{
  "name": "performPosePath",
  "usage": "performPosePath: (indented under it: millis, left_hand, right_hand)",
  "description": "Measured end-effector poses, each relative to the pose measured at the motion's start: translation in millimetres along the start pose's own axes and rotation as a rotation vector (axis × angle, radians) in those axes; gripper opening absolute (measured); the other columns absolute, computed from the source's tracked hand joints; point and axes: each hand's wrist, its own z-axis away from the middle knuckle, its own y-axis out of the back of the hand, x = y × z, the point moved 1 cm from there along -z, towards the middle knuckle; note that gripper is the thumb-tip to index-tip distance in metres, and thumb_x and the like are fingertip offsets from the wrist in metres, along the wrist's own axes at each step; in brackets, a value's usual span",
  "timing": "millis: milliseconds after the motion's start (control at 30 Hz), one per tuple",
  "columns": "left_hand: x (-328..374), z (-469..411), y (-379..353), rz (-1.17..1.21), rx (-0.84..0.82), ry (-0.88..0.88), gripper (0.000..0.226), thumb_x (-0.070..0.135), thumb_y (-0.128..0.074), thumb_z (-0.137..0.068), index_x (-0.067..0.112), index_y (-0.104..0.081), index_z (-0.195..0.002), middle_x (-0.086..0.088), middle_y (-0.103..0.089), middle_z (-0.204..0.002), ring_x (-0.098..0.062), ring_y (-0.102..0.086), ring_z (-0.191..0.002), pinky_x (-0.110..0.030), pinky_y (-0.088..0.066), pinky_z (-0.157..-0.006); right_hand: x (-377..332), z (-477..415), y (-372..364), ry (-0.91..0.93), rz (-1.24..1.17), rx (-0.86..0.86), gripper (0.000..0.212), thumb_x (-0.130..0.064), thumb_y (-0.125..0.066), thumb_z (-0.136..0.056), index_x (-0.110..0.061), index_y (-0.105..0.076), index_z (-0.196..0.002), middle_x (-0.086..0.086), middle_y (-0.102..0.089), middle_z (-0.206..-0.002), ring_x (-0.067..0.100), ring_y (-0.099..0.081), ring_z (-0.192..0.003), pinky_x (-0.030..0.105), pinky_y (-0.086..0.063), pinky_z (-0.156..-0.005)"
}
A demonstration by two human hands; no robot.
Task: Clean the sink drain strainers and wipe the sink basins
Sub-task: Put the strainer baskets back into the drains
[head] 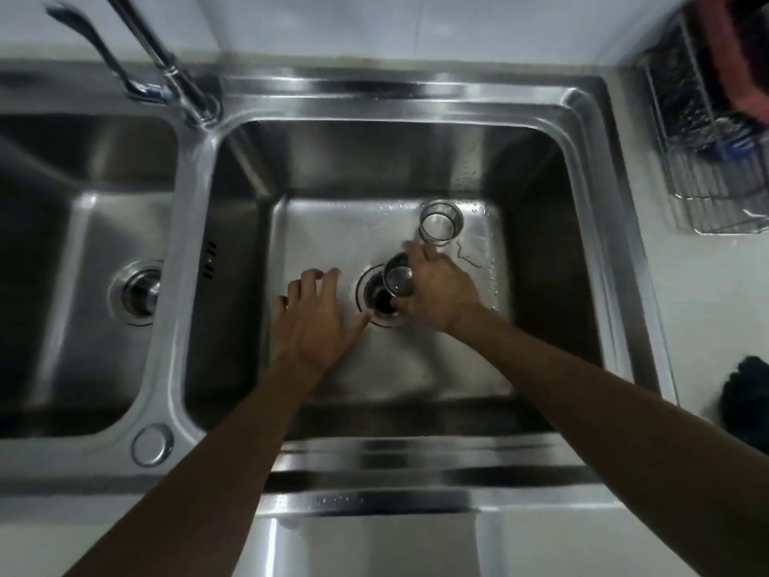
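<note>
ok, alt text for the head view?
Right hand holds a strainer over the open drain of the right sink basin; left hand is spread open beside it. A cup stands on the basin floor behind.

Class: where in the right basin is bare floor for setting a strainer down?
Free: the near strip between drain and front wall; the far-left corner beyond the left hand. Crowded: the drain, where the right hand holds a strainer, a second cylinder behind.
</note>
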Motion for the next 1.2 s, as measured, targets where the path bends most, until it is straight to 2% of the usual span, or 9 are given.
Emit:
performPosePath:
  millis: [100,233,333,567,733,1000,1200]
  left_hand:
    - [-10.4,-4.2,-5.4,0.021,-0.020,0.006,0.087,0.072,-0.056,-0.091,0.021,-0.034,-0.157,-0.011,-0.036,-0.158,-0.032,-0.038,-0.144,-0.052,-0.036,-0.116]
    - [-17.7,-5.0,-16.2,0.042,-0.028,0.016,0.087,0.075,-0.055,-0.090,0.022,-0.036,-0.156,-0.010,-0.038,-0.157,-0.032,-0.039,-0.142,-0.052,-0.035,-0.114]
    - [-21.2,-6.6,-21.4,0.002,-0.038,0.022,0.088,0.079,-0.049,-0.090,0.023,-0.034,-0.156,-0.008,-0.038,-0.157,-0.031,-0.041,-0.141,-0.051,-0.037,-0.114]
    - [-21.8,-14.2,-23.6,-0.016,-0.026,-0.010,0.085,0.079,-0.050,-0.090,0.025,-0.035,-0.154,-0.006,-0.040,-0.155,-0.029,-0.042,-0.139,-0.048,-0.037,-0.109]
    - [-18.7,-16.5,-29.8,-0.007,-0.047,-0.025,0.085,0.077,-0.052,-0.089,0.024,-0.036,-0.154,-0.007,-0.040,-0.155,-0.030,-0.043,-0.139,-0.050,-0.037,-0.109]
    - [-10.4,-11.2,-31.0,0.030,-0.039,-0.058,0.086,0.076,-0.055,-0.088,0.022,-0.039,-0.153,-0.008,-0.043,-0.153,-0.031,-0.045,-0.136,-0.051,-0.038,-0.109]
    - [-1.1,-16.1,-27.9,0.042,-0.003,-0.075,0.083,0.073,-0.059,-0.087,0.024,-0.039,-0.152,-0.007,-0.044,-0.151,-0.030,-0.045,-0.136,-0.049,-0.037,-0.107]
  right_hand:
    - [-20.8,-8.8,-25.2,0.061,0.026,-0.067,0.095,-0.048,-0.079,-0.082,-0.018,-0.028,-0.155,0.010,-0.045,-0.149,0.035,-0.050,-0.129,0.049,-0.052,-0.096]
    - [-23.2,-15.9,-42.7,0.090,0.098,-0.026,0.086,-0.041,-0.077,-0.084,-0.014,-0.033,-0.154,0.009,-0.044,-0.149,0.036,-0.050,-0.127,0.046,-0.052,-0.090]
    - [-19.0,-17.8,-44.1,0.091,0.159,-0.036,0.088,-0.044,-0.078,-0.083,-0.015,-0.033,-0.153,0.006,-0.045,-0.149,0.034,-0.050,-0.126,0.044,-0.052,-0.089]
    - [-12.4,-14.6,-46.8,0.078,0.203,-0.095,0.088,-0.041,-0.076,-0.087,-0.017,-0.028,-0.157,0.007,-0.036,-0.157,0.036,-0.041,-0.136,0.045,-0.051,-0.097]
    - [-15.8,-18.1,-47.8,0.049,0.222,-0.082,0.083,-0.042,-0.078,-0.085,-0.017,-0.035,-0.152,0.006,-0.037,-0.154,0.036,-0.043,-0.131,0.043,-0.053,-0.088]
    - [-13.8,-12.4,-43.7,0.057,0.194,-0.079,0.090,-0.050,-0.078,-0.082,-0.021,-0.033,-0.154,0.004,-0.039,-0.154,0.034,-0.044,-0.133,0.046,-0.053,-0.094]
    - [6.2,-23.8,-1.6,0.035,0.239,0.129,0.075,-0.047,-0.076,-0.084,-0.019,-0.042,-0.145,0.009,-0.047,-0.145,0.034,-0.048,-0.130,0.047,-0.051,-0.098]
